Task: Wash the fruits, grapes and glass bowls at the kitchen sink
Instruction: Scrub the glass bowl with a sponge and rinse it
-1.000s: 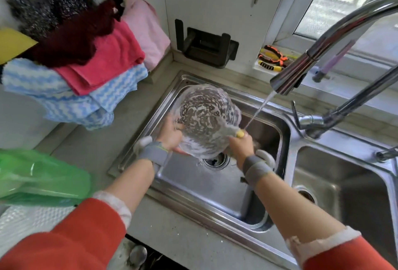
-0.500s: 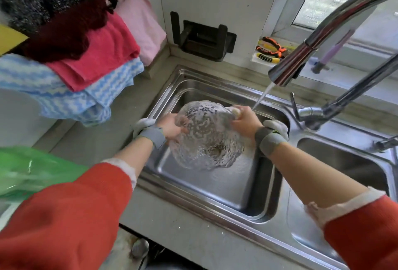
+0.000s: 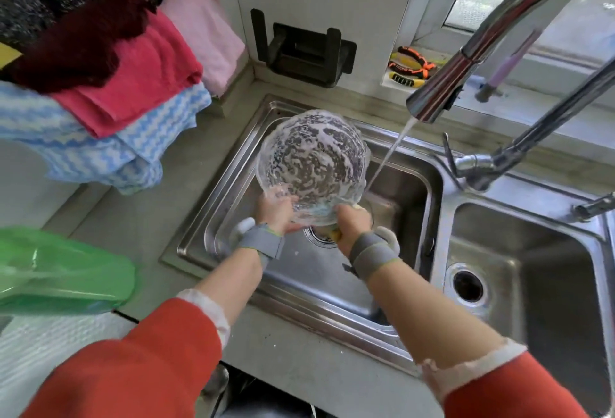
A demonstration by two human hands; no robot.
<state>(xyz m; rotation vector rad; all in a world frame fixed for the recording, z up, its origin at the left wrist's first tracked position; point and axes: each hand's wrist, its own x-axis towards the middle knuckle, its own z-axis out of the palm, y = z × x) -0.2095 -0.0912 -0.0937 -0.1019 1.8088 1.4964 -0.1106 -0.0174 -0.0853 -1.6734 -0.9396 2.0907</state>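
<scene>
The round, bumpy clear glass bowl (image 3: 312,161), coated in suds, was over the left basin of the shiny steel sink (image 3: 332,271). Left hand (image 3: 278,212) and right hand (image 3: 352,222) fingers gripped its near rim; half a second earlier it was tipped lower, now raised beside the water stream (image 3: 387,154).

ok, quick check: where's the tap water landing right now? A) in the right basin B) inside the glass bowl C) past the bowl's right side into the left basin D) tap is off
C: the stream runs from the faucet down beside the right edge of the soapy glass bowl, held tilted by both hands, into the left basin.
</scene>
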